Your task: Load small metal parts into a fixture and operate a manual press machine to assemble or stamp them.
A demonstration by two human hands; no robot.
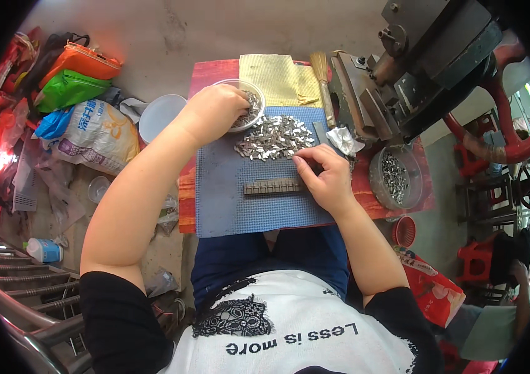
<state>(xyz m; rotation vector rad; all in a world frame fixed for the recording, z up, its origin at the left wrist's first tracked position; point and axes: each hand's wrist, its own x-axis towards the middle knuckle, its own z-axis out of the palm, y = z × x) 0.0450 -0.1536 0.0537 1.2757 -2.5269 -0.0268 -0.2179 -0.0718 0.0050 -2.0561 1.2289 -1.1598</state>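
Note:
My left hand [220,111] reaches over a round clear tub [227,82] with small metal pieces inside, its fingers curled down among them. What the fingertips grip there is hidden. Beside the tub a loose pile of short shiny metal pieces [275,138] lies on the blue mat [221,206]. At the pile's near right edge is my right hand [329,179], thumb and fingers drawn together; anything between them is too small to make out. A slotted metal bar [271,187] lies crosswise on the mat, its right end against this hand.
A heavy press [433,75] with a red wheel stands at the right. A clear bowl of metal pieces [396,177], a crumpled white wrapper [343,141] and a brush [324,87] are near it. At left are a white lid [160,117] and bags [96,134]. Someone sits far right.

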